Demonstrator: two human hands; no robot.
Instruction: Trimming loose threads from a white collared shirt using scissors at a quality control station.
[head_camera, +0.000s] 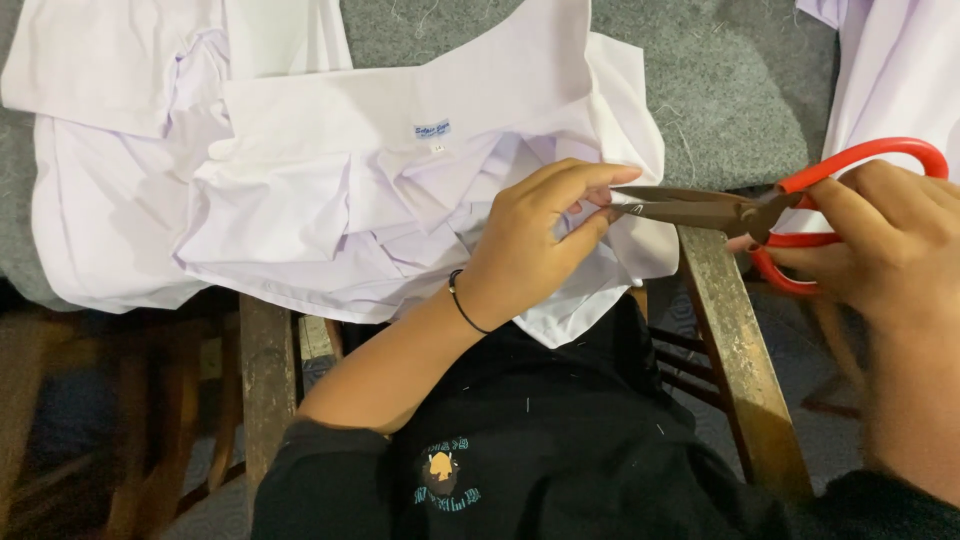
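Observation:
A white shirt (330, 190) with a small label at its collar lies crumpled on a grey felt surface and hangs over the near edge. My left hand (535, 240) rests on the shirt's right part and pinches a bit of fabric or thread at its fingertips. The dark blades of the scissors (690, 208) meet those fingertips. My right hand (880, 240) grips the scissors by their red handles. A thin black band circles my left wrist.
More white cloth (880, 70) lies at the upper right. The grey felt surface (740, 80) carries stray threads. Worn wooden frame rails (740, 350) run below the shirt, with my black-clothed lap between them.

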